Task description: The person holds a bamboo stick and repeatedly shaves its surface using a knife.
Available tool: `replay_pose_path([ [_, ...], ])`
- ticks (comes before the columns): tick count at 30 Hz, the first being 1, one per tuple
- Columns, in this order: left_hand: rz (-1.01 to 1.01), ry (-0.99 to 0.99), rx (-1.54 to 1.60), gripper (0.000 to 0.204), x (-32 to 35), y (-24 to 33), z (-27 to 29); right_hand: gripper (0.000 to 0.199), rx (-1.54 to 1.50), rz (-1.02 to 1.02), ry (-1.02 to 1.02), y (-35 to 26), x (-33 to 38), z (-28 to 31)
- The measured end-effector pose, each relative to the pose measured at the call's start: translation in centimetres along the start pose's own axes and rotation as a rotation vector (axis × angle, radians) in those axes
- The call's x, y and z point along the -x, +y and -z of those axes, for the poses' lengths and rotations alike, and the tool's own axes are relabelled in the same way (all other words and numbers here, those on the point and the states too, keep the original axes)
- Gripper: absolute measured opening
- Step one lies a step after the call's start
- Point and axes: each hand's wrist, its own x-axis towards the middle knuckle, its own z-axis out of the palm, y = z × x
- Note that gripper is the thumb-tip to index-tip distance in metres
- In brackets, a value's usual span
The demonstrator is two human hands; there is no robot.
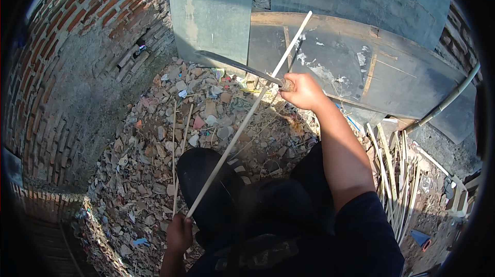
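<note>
My left hand is closed round the lower end of a long pale bamboo strip. The strip slants up and away to the right, over my left knee, its far end in front of the dark panels. My right hand grips the wooden handle of a machete, whose long dark blade curves off to the left. Near its handle, the blade crosses the strip; whether the two touch I cannot tell. Two thin strips lie on the rubble left of my left knee.
Broken brick and stone rubble covers the ground around my legs. A worn brick wall rises at the left, with grey panels ahead. A bundle of bamboo strips and a blue-bladed saw lie at the right, near a leaning pole.
</note>
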Motion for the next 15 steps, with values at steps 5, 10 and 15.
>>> replay_pose_path([
  [5,0.059,-0.01,0.161,0.03,0.1,0.6,-1.4,0.033,0.271,0.198,-0.311,-4.2,0.7,-0.7],
  [10,0.105,0.018,0.026,0.039,0.0,-0.1,-2.8,0.035,0.327,0.183,-0.337,-1.9,-0.1,-1.8],
  [15,-0.069,0.028,-0.004,0.036,-0.9,-0.7,-2.7,0.036,0.3,0.086,-0.233,-2.0,-0.2,-2.3],
])
